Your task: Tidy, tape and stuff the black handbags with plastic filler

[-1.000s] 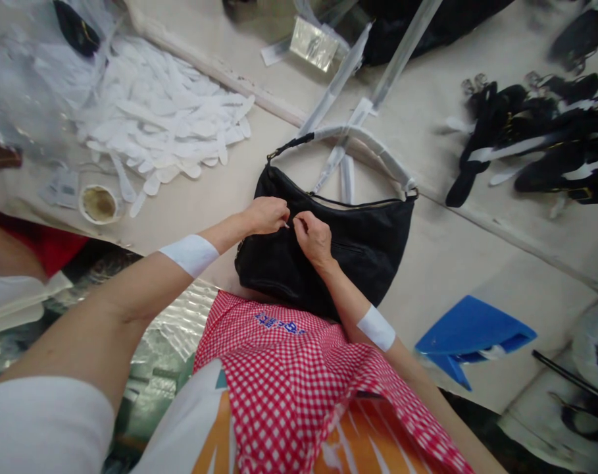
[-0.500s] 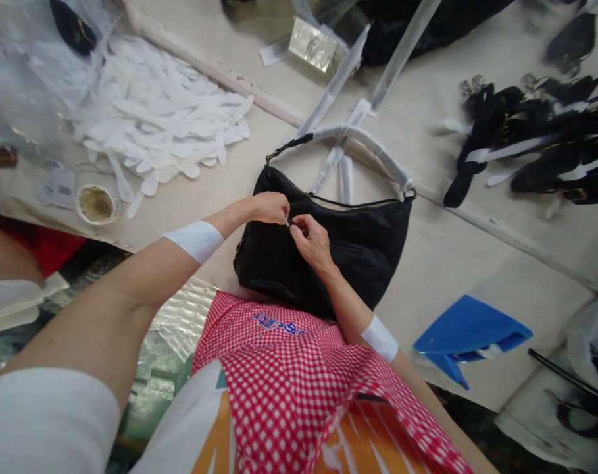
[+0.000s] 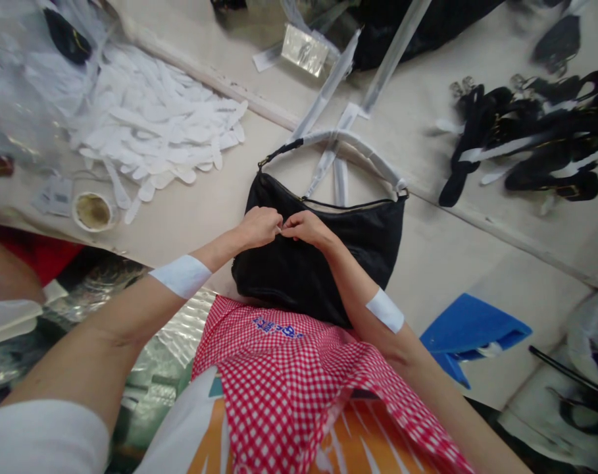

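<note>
A black handbag (image 3: 323, 283) lies on the pale table in front of me, its curved handle (image 3: 372, 158) mostly wrapped in white material. Over the bag's front, my left hand (image 3: 260, 227) is closed in a pinch. Facing it, almost fingertip to fingertip, my right hand (image 3: 308, 228) also pinches. Something tiny and light shows between the fingertips, too small to name. Strips of white wrapping (image 3: 341, 181) lie behind the bag's opening.
Left of the bag is a heap of white strips (image 3: 150, 118), with a roll of tape (image 3: 94, 211) nearby. Black straps with buckles (image 3: 525, 138) lie on the right. A blue holder (image 3: 473, 332) sits at the lower right. A person's arm (image 3: 12, 263) shows at the left edge.
Both hands have shifted slightly down on the bag. My right hand has turned so its back faces up more, with its fingers closer to the left hand's.
</note>
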### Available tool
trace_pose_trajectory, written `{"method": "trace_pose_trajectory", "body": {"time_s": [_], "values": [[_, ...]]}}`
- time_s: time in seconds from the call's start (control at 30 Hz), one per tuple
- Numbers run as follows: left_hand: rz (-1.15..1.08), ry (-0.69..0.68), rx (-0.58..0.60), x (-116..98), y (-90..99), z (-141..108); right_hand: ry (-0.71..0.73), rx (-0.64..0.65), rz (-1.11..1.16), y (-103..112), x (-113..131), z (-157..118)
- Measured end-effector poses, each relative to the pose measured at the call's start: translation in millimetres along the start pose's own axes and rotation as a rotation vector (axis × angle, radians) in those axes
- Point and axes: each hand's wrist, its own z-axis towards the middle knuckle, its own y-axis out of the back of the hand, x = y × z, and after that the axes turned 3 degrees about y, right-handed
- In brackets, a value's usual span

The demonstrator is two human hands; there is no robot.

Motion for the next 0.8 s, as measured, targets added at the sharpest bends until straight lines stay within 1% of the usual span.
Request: {"method": "trace_pose_trajectory", "body": {"time_s": [0.07, 0.1, 0.17, 0.2, 0.27, 0.33, 0.4, 0.43, 0.5, 0.57, 0.6, 0.7, 0.77, 0.8], "values": [[0.051, -0.039, -0.053, -0.9, -7.5, -4.3, -0.01, 0.001, -0.198, -4.3, 9.6, 2.7], [0.062, -0.049, -0.078, -1.1, -11.6, -6.9, -0.003, -0.036, -0.325, -8.9, 14.2, 2.6], [0.048, -0.047, -0.121, 0.0, -19.2, -13.3, 0.042, -0.165, -0.549, -19.0, 19.4, -0.5], [0.023, -0.037, -0.14, 1.5, -22.4, -17.2, 0.084, -0.233, -0.607, -22.9, 19.0, -3.7], [-0.075, -0.021, -0.17, 6.8, -26.9, -25.6, 0.181, -0.321, -0.579, -25.5, 11.9, -13.7], [-0.223, -0.015, -0.185, 14.0, -29.7, -34.1, 0.274, -0.393, -0.474, -22.7, -0.7, -28.4], [-0.348, 0.003, -0.229, 20.9, -32.7, -41.4, 0.358, -0.466, -0.454, -21.0, -13.4, -45.3], [-0.389, 0.019, -0.265, 23.4, -34.9, -44.5, 0.401, -0.478, -0.488, -22.7, -18.4, -53.0], [-0.44, 0.064, -0.359, 25.3, -41.0, -49.5, 0.49, -0.43, -0.594, -32.2, -25.5, -63.6], [-0.466, 0.118, -0.432, 23.2, -49.1, -52.8, 0.526, -0.356, -0.678, -46.3, -30.7, -65.9], [-0.466, 0.142, -0.448, 21.0, -53.2, -53.8, 0.523, -0.334, -0.703, -52.8, -33.2, -64.3], [-0.397, 0.171, -0.432, 12.4, -63.3, -53.6, 0.506, -0.314, -0.726, -61.8, -39.8, -55.0], [-0.373, 0.167, -0.408, 8.0, -66.7, -51.4, 0.509, -0.312, -0.711, -58.3, -39.3, -49.7], [-0.389, 0.17, -0.413, 6.8, -67.6, -50.0, 0.498, -0.332, -0.693, -54.9, -36.2, -47.7]]}}
